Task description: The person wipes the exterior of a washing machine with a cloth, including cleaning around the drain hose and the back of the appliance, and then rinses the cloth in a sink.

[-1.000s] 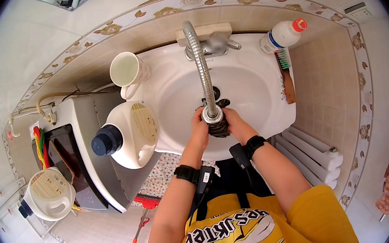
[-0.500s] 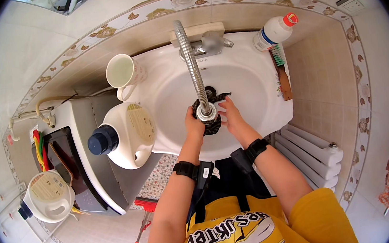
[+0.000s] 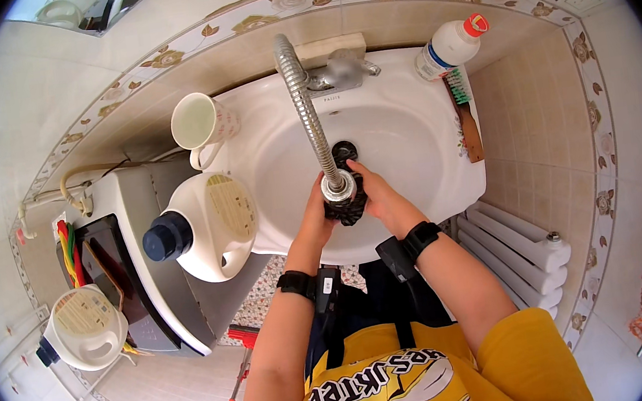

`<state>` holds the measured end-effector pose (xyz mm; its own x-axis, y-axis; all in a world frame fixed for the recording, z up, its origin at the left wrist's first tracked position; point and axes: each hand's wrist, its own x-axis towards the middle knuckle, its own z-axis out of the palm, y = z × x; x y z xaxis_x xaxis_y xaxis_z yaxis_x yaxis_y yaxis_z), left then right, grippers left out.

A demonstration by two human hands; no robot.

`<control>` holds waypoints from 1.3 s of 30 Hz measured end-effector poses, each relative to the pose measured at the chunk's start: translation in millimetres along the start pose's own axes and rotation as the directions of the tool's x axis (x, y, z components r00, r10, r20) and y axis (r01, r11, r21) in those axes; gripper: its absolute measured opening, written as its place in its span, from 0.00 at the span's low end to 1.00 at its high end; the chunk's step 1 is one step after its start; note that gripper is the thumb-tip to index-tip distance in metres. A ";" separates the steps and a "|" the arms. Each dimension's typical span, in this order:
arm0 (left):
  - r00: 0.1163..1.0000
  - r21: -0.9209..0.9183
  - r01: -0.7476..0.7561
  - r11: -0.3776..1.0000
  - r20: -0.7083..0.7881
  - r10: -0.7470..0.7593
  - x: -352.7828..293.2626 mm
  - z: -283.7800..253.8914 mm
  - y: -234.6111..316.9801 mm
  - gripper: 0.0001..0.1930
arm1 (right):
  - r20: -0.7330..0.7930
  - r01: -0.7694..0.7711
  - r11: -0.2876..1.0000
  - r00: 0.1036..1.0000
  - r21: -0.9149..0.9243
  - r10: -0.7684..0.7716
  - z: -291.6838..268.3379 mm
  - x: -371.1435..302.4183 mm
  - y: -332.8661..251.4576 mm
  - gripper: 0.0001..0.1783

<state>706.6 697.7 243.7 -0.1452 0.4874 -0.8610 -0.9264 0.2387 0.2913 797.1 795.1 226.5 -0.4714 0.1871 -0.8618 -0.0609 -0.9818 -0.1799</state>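
Note:
A crumpled black patterned cloth (image 3: 349, 214) is bunched between my two hands over the white washbasin (image 3: 273, 158). My left hand (image 3: 315, 215) grips its left side, and my right hand (image 3: 379, 195) closes on the right side. Directly above the cloth hangs the spray head (image 3: 338, 187) of a faucet with a flexible metal neck (image 3: 298, 84), hiding the cloth's middle and some fingertips. Whether water runs from it I cannot tell. Just beyond the cloth shows the dark drain (image 3: 344, 151).
A cup (image 3: 194, 121) and a large white jug with a blue cap (image 3: 217, 226) stand at the left. On the basin's right rim are a white bottle with a red cap (image 3: 448, 51) and a wooden-handled brush (image 3: 470, 132). A white radiator (image 3: 513, 250) is low right.
My hands have drawn together around the cloth; the right fingers were spread before. The cloth's loose end, which stuck out to the right, is now gathered in.

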 end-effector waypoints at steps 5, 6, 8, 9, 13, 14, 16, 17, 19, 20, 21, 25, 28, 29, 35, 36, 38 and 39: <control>0.948 0.326 -0.318 0.890 0.133 0.289 7.6 -7.7 -8.5 0.12 | -0.070 0.070 0.936 0.993 -0.346 -0.100 -7.4 14.0 1.8 0.28; 0.896 0.413 -0.445 0.795 0.186 0.404 13.5 -14.1 -11.4 0.11 | -0.066 0.072 0.935 0.993 -0.347 -0.100 -10.1 21.3 8.0 0.28; 0.877 0.463 -0.476 0.748 0.189 0.441 11.7 2.1 -16.9 0.11 | -0.257 0.104 0.881 0.935 -0.462 -0.246 -22.7 31.6 14.5 0.27; 0.853 0.511 -0.509 0.693 0.190 0.487 9.4 8.4 -17.3 0.12 | -0.315 0.104 0.860 0.903 -0.500 -0.292 -25.5 32.2 14.9 0.27; 0.886 0.356 -0.464 0.811 0.195 0.421 14.2 2.9 -11.2 0.15 | -0.067 0.156 0.963 0.982 -0.222 -0.175 -21.9 21.2 6.5 0.22; 0.887 0.372 -0.460 0.806 0.167 0.430 17.6 1.7 -8.9 0.18 | -0.034 0.134 0.960 0.989 -0.248 -0.147 -21.8 21.9 6.0 0.20; 0.890 0.389 -0.452 0.803 0.142 0.433 19.5 6.3 -6.6 0.20 | -0.001 0.094 0.966 0.995 -0.241 -0.097 -23.3 22.4 2.0 0.20; 0.935 0.304 -0.355 0.884 0.122 0.333 14.3 16.0 -4.1 0.20 | 0.029 0.052 0.971 0.999 -0.235 -0.046 -24.7 20.9 -1.2 0.20; 0.981 0.129 -0.171 0.977 0.118 0.157 17.7 15.9 -2.2 0.17 | 0.023 0.008 0.978 1.000 -0.210 -0.004 -15.8 16.3 -0.7 0.21; 0.980 0.130 -0.174 0.976 0.116 0.159 22.7 8.1 -2.8 0.17 | 0.015 -0.033 0.982 0.999 -0.187 0.036 -13.3 15.8 0.3 0.22; 0.967 0.240 -0.238 0.941 0.153 0.205 26.8 -1.0 -2.4 0.18 | 0.018 -0.034 0.982 0.999 -0.187 0.038 -10.8 15.7 0.1 0.22; 0.736 0.637 -0.562 0.528 0.093 0.671 27.7 12.7 -17.2 0.12 | -0.229 -0.082 0.957 0.973 -0.277 0.017 -8.8 12.8 -3.5 0.24; 0.600 0.669 -0.670 0.322 0.233 0.765 26.4 12.6 -23.1 0.12 | -0.139 -0.117 0.986 0.985 -0.123 0.099 -6.2 13.0 0.3 0.22; 0.602 0.669 -0.669 0.323 0.233 0.764 27.4 12.5 -24.2 0.12 | 0.044 -0.108 0.993 0.993 0.048 0.106 -7.1 14.4 2.6 0.21; 0.607 0.543 -0.726 0.421 0.220 0.763 37.7 11.0 -22.3 0.11 | -0.045 0.278 0.929 0.954 -0.245 -0.297 -5.5 32.3 20.9 0.14; 0.683 0.499 -0.683 0.533 0.178 0.709 39.7 10.7 -19.3 0.11 | -0.045 0.275 0.930 0.955 -0.245 -0.295 -3.2 31.3 19.9 0.14; 0.875 0.378 -0.439 0.815 -0.024 0.483 44.2 8.4 -12.7 0.12 | -0.115 0.250 0.882 0.941 -0.400 -0.319 1.7 30.8 18.6 0.13; 0.949 0.265 -0.225 0.938 -0.159 0.273 44.8 6.7 -10.6 0.13 | -0.111 0.250 0.881 0.942 -0.401 -0.317 4.6 30.1 18.8 0.13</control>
<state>712.2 722.6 204.8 -0.4455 0.3940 -0.8039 -0.7440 0.3365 0.5772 777.7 782.1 199.3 -0.3272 0.4913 -0.8072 0.1813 -0.8057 -0.5639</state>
